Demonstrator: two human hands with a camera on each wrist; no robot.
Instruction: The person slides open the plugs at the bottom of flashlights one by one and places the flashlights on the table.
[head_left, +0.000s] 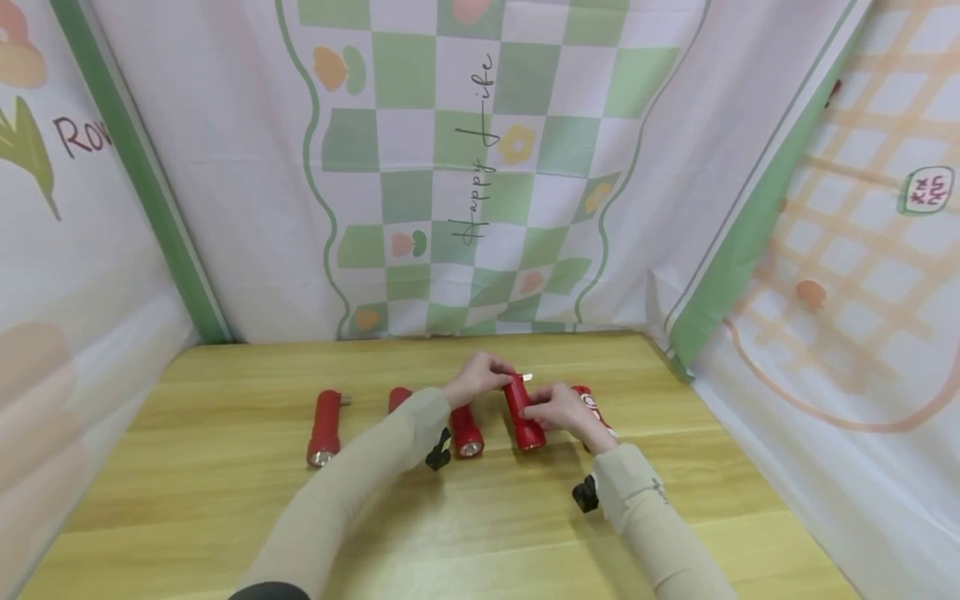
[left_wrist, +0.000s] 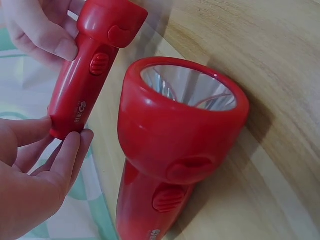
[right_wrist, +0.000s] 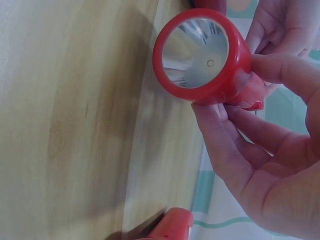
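The held torch [head_left: 521, 412] is bright red with a silvery reflector [right_wrist: 195, 50] inside its head. The four other torches are the same red: one at nine o'clock from it [head_left: 325, 427], one half hidden behind the sleeve [head_left: 399, 397], one right beside it [head_left: 467, 433] and one at three o'clock [head_left: 592, 404] bearing a white label. The table [head_left: 225, 500] is pale yellow wood grain. Both sleeves [head_left: 360, 475] are beige. At twelve o'clock hangs a green-and-white checked cloth [head_left: 465, 167] with orange and yellow flowers; at two o'clock a cloth [head_left: 862, 250] carries a peach grid on white.
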